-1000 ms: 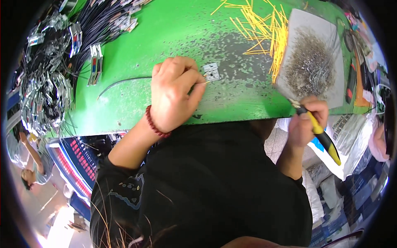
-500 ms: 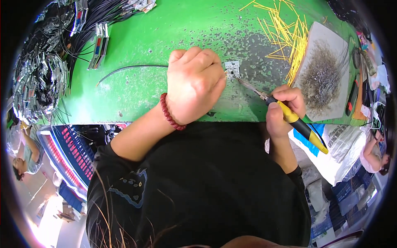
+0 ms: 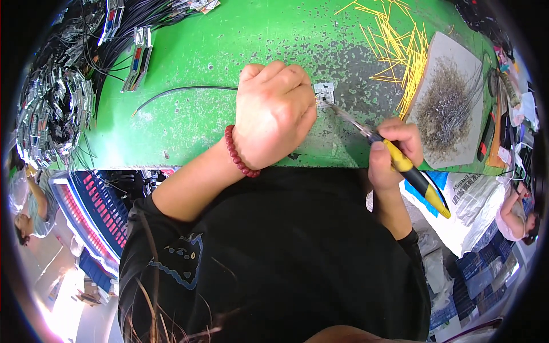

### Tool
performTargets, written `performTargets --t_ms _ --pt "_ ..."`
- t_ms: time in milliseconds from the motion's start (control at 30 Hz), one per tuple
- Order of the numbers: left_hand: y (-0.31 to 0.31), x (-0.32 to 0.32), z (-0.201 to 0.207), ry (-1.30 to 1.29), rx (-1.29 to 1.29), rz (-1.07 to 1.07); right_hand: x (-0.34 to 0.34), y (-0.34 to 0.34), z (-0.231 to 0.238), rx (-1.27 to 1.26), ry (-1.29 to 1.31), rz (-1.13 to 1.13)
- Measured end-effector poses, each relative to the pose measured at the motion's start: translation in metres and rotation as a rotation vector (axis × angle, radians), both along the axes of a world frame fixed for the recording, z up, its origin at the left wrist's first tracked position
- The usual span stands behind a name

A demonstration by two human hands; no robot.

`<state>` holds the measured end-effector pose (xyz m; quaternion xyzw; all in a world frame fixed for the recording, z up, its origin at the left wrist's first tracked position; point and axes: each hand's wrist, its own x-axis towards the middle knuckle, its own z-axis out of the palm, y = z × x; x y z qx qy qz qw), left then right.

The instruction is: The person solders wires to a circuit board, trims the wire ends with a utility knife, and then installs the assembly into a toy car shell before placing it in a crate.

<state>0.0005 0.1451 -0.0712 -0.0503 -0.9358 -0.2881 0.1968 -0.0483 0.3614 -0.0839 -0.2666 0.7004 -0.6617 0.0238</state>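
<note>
Closed, with its back toward me, my left hand (image 3: 274, 114) grips a thin black cable (image 3: 189, 88) whose free end trails left. Its fingertips, mostly hidden beneath the hand, are by the left edge of a small white circuit board (image 3: 325, 93) lying on the bench. In my right hand (image 3: 397, 150) is a soldering iron (image 3: 405, 163) with a yellow and black handle. The iron points up and left, its tip at the board's lower edge, close to the left fingertips. Whether the tip touches the board I cannot tell.
The worn green bench (image 3: 194, 131) carries scattered yellow wires (image 3: 400, 51) at far right, beside a grey board (image 3: 457, 68) with dark residue. A bundle of metal-cased parts (image 3: 54, 120) with black cables fills the left. Hand tools (image 3: 496, 120) lie at the right edge.
The circuit board, my left hand and the cable appear shifted slightly right. The iron's tip has moved a little up and right, staying at the board, and its handle end has tilted slightly down.
</note>
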Motion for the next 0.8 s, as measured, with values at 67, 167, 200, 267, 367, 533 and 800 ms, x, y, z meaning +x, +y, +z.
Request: performTargets --t_ms 67,167,200,267,367,533,800 --pt "0.000 -0.001 0.002 0.003 -0.007 -0.003 0.003 0.005 -0.001 -0.129 -0.038 -0.024" --pt "0.001 -0.002 0.003 0.002 -0.029 -0.001 0.001 0.012 0.004 -0.139 -0.037 -0.042" --pt "0.001 -0.001 0.003 0.001 -0.029 0.007 0.002 0.016 0.004 -0.133 -0.035 -0.067" --pt "0.003 -0.003 0.005 -0.008 -0.033 0.004 0.000 0.026 0.007 -0.125 -0.016 -0.121" --pt "0.004 -0.005 0.019 -0.066 -0.055 -0.020 -0.005 0.041 0.011 -0.096 0.047 -0.225" --pt "0.032 -0.048 0.032 -0.004 -0.059 -0.158 -0.018 0.070 0.007 -0.123 0.176 -0.416" --pt "0.067 -0.098 0.008 -0.063 -0.253 -0.184 -0.021 0.091 0.002 -0.163 0.191 -0.487"
